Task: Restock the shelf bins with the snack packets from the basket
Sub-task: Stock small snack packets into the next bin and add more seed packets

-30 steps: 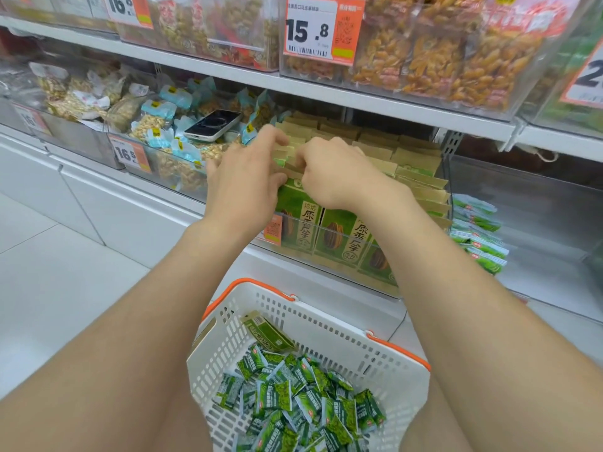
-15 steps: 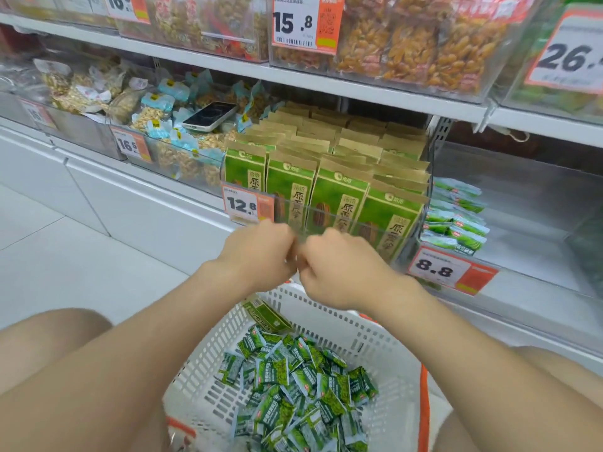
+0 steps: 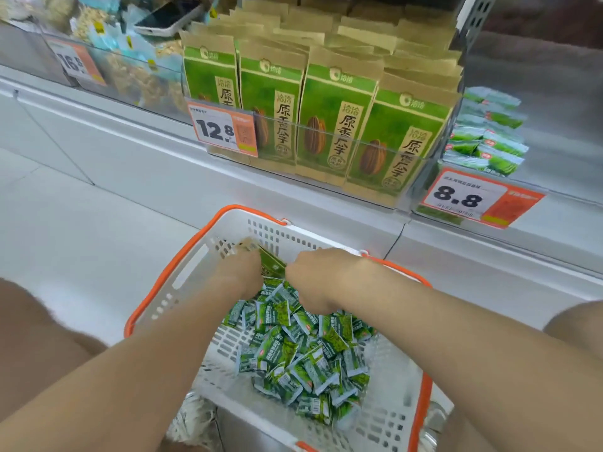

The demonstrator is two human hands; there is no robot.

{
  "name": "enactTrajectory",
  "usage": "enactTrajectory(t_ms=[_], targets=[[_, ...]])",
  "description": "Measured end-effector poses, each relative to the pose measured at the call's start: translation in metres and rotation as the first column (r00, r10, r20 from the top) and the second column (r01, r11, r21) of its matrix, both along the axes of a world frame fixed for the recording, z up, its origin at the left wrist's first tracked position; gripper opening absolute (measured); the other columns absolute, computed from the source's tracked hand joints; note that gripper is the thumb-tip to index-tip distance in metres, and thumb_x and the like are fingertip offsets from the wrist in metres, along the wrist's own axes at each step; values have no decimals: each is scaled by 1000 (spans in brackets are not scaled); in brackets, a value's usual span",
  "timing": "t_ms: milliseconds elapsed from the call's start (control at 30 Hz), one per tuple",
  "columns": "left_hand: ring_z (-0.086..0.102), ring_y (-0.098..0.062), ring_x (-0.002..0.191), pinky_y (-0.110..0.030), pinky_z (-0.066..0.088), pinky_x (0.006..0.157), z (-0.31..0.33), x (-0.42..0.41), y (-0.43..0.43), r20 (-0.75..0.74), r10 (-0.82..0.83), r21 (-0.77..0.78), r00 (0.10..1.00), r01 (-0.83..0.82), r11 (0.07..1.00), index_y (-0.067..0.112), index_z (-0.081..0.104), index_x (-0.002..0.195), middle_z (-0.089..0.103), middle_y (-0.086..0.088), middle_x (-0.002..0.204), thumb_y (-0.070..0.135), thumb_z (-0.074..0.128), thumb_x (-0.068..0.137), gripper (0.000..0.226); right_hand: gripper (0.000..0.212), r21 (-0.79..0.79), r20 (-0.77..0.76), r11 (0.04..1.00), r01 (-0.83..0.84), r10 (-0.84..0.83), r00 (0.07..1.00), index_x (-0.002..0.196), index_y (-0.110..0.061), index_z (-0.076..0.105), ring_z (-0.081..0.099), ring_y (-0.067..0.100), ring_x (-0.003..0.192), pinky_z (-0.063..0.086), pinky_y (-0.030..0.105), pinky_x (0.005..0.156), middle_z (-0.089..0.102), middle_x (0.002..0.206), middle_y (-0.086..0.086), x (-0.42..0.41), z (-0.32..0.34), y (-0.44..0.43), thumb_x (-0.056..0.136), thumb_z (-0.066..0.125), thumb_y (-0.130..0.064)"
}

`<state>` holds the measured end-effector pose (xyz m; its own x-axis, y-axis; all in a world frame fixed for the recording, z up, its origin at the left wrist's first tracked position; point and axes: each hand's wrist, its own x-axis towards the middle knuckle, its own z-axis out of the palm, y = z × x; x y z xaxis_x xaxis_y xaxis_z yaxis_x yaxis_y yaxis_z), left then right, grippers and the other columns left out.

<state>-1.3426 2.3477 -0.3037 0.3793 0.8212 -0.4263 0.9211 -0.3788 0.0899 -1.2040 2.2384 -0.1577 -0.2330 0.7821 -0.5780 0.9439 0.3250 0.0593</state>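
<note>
I am watching the tall packet [image 3: 272,264], the one green-and-kraft pouch in the basket [image 3: 293,238]. It is lying flat near the far wall, at the basket's 11 o'clock corner. Its kraft end is poking out past the left hand [image 3: 238,272], whose fingers are curling down round that end and gripping it. The right hand [image 3: 315,275] is sitting knuckles-up at the pouch's 3 o'clock edge. Its fingertips are tucked under and hidden, so I cannot tell whether it is pinching the pouch or only steadying it.

I am judging this pouch to be light and flat, stiff along its folded paper top, with loose seeds shifting inside. I am thinking the best hold is across the top seam or on both side edges, since the soft middle would probably buckle and the glossy face may slip.

Under the wrists, from the basket's centre to its 5 o'clock side, the small green packets [image 3: 303,350] are lying in a loose heap. They are looking light, crinkly and slick, and probably easier to scoop by the handful than to pick singly.

At 12 o'clock the clear bin [image 3: 359,138] is holding upright rows of the same tall pouch behind a 12.8 tag [image 3: 222,130]. At 2 o'clock a second bin [image 3: 554,158] is showing a short stack [image 3: 489,138] of the small kind at its left end, above an 8.8 tag [image 3: 463,199]. At 11 o'clock a phone [image 3: 166,17] is resting on bagged snacks [image 3: 130,70].
</note>
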Motion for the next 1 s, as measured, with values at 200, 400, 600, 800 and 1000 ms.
enactTrajectory(t_ms=[200,400,600,800,1000], targets=[[59,-37,114,-46,49,86,-33,10,16,216,131,111,967,-158,981,8,36,139,43,-16,140,-4,61,88,58,11,-20,-23,999,-43,42,999,93,-16,52,51,16,61,38,29,47,53,85,3,0,-12,18,97,53,-6],[54,-29,121,-43,46,99,-54,3,31,23,30,273,999,-35,961,30,68,123,64,-3,120,13,75,90,38,9,-25,-32,999,-34,33,999,102,-14,57,49,16,63,37,29,50,49,82,2,8,-13,33,99,51,-8],[64,-24,93,-42,54,86,-43,4,33,423,90,88,902,-140,986,24,72,87,71,4,88,30,74,96,11,6,9,-27,1000,17,-17,999,98,-12,58,49,17,60,33,27,46,47,83,3,22,2,37,99,53,-9],[67,-18,78,-36,55,65,20,18,29,646,113,-109,755,-55,993,23,67,94,69,0,93,26,70,99,6,45,36,-48,995,88,-87,995,133,-18,49,54,23,69,33,31,47,51,101,6,45,20,22,94,56,0],[58,-23,68,-35,46,64,87,17,10,723,348,-414,597,-28,910,17,71,109,63,-21,80,9,73,92,18,79,70,-247,997,40,-22,969,124,-36,30,52,21,71,47,46,52,37,107,-3,52,31,-8,73,79,-1]])
